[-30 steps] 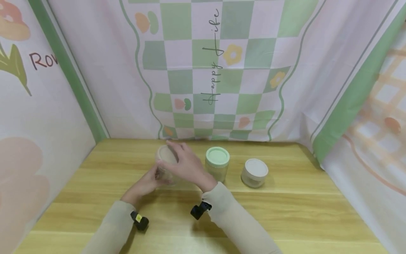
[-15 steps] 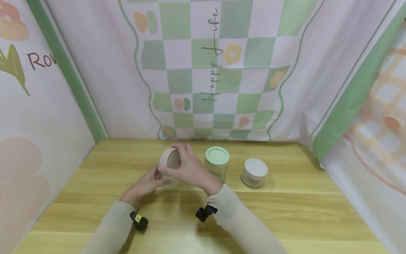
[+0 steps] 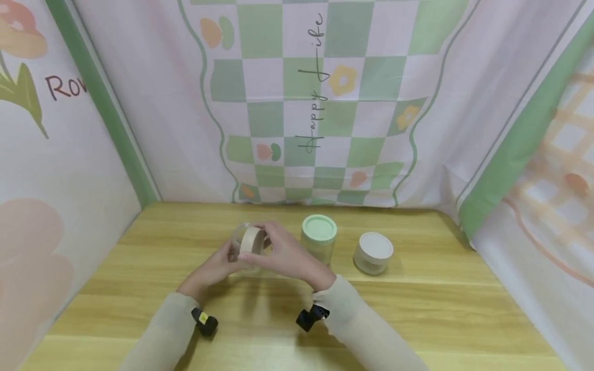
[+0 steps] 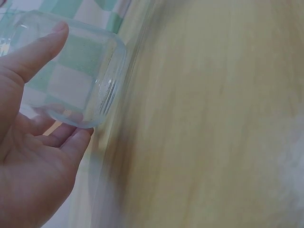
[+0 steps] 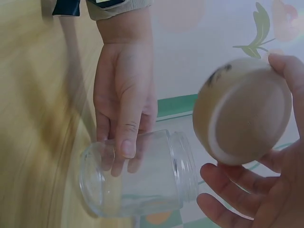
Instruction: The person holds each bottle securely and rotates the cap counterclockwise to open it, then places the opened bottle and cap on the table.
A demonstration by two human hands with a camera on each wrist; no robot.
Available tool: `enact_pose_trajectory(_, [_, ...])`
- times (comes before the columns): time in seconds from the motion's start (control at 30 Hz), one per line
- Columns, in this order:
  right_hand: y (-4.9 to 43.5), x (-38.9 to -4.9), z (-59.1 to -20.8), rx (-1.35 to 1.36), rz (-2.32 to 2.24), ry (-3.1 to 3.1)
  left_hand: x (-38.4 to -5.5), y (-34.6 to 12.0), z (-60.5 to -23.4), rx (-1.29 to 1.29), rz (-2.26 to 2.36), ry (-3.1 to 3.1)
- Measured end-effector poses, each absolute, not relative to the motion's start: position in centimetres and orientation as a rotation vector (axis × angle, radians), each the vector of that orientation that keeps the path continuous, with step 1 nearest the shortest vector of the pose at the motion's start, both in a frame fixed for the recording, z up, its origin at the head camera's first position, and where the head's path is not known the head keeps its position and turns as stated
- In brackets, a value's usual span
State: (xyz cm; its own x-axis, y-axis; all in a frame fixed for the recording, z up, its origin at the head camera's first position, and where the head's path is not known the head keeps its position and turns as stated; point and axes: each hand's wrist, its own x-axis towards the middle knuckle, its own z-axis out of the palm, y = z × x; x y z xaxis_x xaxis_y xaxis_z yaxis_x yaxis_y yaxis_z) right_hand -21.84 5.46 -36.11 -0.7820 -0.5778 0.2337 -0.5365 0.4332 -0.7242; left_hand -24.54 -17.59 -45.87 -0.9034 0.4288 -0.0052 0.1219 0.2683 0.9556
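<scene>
A clear glass jar (image 3: 240, 246) stands on the wooden table (image 3: 417, 304) with its mouth uncovered. My left hand (image 3: 226, 259) grips its side; in the left wrist view the thumb and fingers wrap the jar (image 4: 71, 76). My right hand (image 3: 274, 242) holds a beige lid (image 3: 252, 240) tilted on edge just above and to the right of the jar's mouth. In the right wrist view the lid (image 5: 244, 111) shows its hollow underside, apart from the jar (image 5: 142, 173) that the left hand (image 5: 123, 109) grips.
A jar with a green lid (image 3: 318, 238) stands just right of my right hand. A shorter jar with a white lid (image 3: 373, 252) stands further right. Patterned cloth walls (image 3: 297, 103) close in the table at the back and both sides.
My right hand has lifted the beige lid off the clear jar, turned it on edge and drawn it slightly towards me. My left hand has stayed on the jar.
</scene>
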Motion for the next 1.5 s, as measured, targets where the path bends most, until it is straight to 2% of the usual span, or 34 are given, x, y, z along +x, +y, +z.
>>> enact_pose_trajectory(0.3, [6.1,-21.0,-37.1,-1.029,-1.131,2.579,-24.5,-17.7,-45.8,0.479,1.655,2.305])
enact_pose_trajectory(1.07, [6.1,-21.2,-43.3,-1.256,-0.985,2.286,-24.6,-17.3,-45.9,0.441,1.625,2.338])
enact_pose_trajectory(1.33, [5.4,-21.3,-43.7,-1.4,-0.79,2.426,-24.4,-17.2,-45.4,0.412,1.617,2.35])
enact_pose_trajectory(1.5, [4.4,-20.7,-43.6,-1.364,-0.657,2.554,-24.4,-17.2,-45.3,0.41,1.612,2.352])
